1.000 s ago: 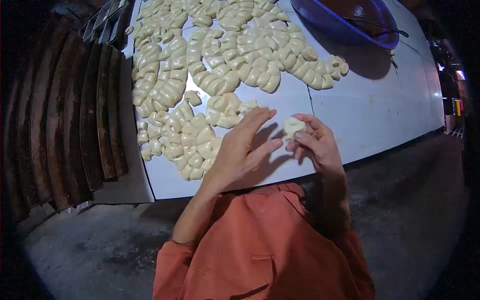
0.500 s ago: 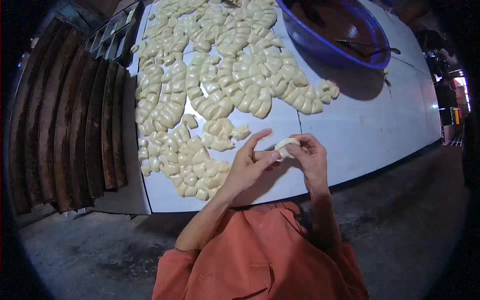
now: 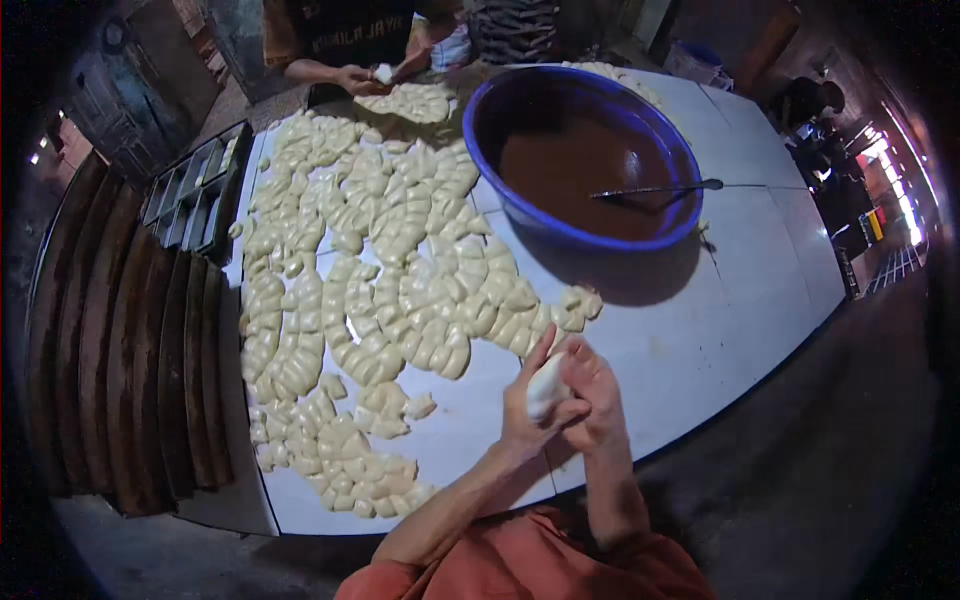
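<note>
Over the near side of the white table, my left hand (image 3: 518, 410) and my right hand (image 3: 592, 395) come together around a smooth, pale piece of dough (image 3: 546, 388). The left hand cups it from the left, thumb along its near end. Pressed against its other side are the right palm and fingers; part of the dough is hidden by them. Several rows of glossy, cream-coloured dough pieces (image 3: 425, 290) lie to the left and beyond my hands, many touching one another. A smaller cluster of dough pieces (image 3: 345, 455) sits by the near left edge.
A blue basin (image 3: 590, 240) of brown filling stands at the back right, a long-handled utensil (image 3: 665, 189) across it. Curved brown trays (image 3: 125, 340) and a dark compartmented rack (image 3: 195, 190) line the left. Opposite, a co-worker's hands (image 3: 372, 80) hold a small white piece.
The view has tilted up, bringing the co-worker and the whole basin into sight. My hands have closed around the dough, which the fingertips were working before.
</note>
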`<state>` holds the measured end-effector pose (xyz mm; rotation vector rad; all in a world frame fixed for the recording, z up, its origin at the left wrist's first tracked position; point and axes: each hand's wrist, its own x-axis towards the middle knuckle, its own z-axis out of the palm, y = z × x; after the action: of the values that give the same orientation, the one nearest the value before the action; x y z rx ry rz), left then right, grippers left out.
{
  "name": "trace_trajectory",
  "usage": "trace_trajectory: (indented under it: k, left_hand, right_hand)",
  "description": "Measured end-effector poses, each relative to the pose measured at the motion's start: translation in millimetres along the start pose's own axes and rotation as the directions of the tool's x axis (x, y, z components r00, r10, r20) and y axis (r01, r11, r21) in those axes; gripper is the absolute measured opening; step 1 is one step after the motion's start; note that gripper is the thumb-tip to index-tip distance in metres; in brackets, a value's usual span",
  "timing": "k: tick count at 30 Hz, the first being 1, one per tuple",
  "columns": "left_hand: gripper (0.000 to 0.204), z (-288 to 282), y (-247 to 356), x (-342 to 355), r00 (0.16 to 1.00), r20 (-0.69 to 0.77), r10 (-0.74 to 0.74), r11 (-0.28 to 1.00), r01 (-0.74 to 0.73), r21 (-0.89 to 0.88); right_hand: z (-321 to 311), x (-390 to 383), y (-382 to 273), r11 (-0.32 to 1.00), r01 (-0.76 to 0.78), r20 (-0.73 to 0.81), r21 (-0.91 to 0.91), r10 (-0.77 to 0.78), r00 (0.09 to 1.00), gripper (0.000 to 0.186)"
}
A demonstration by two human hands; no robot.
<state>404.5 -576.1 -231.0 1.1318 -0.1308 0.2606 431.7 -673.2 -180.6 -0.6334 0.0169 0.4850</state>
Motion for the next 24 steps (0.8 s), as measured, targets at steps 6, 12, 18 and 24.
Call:
trace_trajectory:
  k: [6,12,18,24]
  left_hand:
    - [0.052,-23,17,6,0.866,0.193,-0.462,0.885,0.437,0.159]
    - [0.044,-61,39,0,0.791,-0.013,-0.611,0.739,0.576,0.349]
    - [0.044,-76,41,-19,0.774,-0.031,-0.633,0.707,0.594,0.384]
    - [0.042,-57,49,-1,0.773,0.009,-0.635,0.714,0.582,0.388]
  right_hand:
    - [-7,117,-130,0.531,0.245,0.031,-0.811,-0.38,0.925,0.016]
    - [-55,213,-163,-0.44,-0.009,-0.038,-0.898,0.057,0.998,0.03]
    - [-62,227,-154,-0.387,-0.005,-0.113,-0.922,0.257,0.96,0.031]
    - [-50,205,-163,0.256,-0.008,0.02,-0.967,0.106,0.994,0.017]
